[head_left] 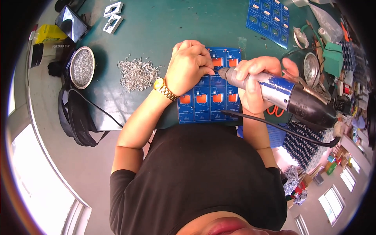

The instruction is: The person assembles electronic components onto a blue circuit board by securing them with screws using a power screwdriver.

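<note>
Panel of blue circuit boards (209, 102) lies flat at the near edge of the green mat (156, 27). Powered driver (274, 91), right hand (256, 80) wrapped tight around its barrel, tip at the panel's middle. Left hand (190, 66) curled, pressing the panel's far-left part. Risk: tip skids onto left fingertips; trailing cable (274, 127) drags; loose metal pins (138, 73) left of the panel scatter.
</note>
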Demonstrator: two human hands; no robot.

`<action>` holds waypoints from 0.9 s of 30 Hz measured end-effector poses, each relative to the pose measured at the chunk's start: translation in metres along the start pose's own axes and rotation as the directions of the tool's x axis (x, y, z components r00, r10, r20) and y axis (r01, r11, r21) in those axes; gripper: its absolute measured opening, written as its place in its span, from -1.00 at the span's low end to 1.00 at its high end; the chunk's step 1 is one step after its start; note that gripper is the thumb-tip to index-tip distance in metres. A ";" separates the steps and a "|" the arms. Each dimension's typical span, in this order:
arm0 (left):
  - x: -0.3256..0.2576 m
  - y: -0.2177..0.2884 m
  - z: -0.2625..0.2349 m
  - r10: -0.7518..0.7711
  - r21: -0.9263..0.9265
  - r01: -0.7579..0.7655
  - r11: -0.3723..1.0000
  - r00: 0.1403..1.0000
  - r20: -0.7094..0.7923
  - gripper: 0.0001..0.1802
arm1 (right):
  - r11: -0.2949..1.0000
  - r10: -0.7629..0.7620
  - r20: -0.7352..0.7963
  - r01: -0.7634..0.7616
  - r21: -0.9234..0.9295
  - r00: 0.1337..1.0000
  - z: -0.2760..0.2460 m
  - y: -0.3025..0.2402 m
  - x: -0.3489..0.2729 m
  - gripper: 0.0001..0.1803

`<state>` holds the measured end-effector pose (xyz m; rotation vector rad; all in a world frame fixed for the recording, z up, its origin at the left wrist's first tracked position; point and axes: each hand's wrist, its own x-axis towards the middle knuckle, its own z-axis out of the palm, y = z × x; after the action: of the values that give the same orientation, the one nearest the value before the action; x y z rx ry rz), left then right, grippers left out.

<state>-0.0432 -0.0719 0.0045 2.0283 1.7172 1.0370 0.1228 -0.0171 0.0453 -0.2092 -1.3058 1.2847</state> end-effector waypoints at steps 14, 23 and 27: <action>-0.061 -0.015 -0.063 -0.370 0.329 0.423 0.844 0.904 -0.213 -0.72 | 0.918 0.046 0.198 0.037 -0.396 0.979 0.017 -0.002 0.014 -0.37; -0.068 -0.027 -0.057 -0.297 0.351 0.336 0.874 0.941 -0.163 -0.83 | 0.993 0.077 0.104 -0.067 -0.099 0.992 0.012 -0.015 0.000 -0.19; -0.065 -0.026 -0.053 -0.263 0.390 0.312 0.866 0.949 -0.176 -0.84 | 0.988 0.064 0.125 -0.045 -0.146 0.990 0.009 -0.023 -0.001 -0.22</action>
<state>-0.1002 -0.1391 0.0038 1.8714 2.3854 0.7523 0.1292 -0.0309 0.0655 -0.2677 -1.5147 1.2688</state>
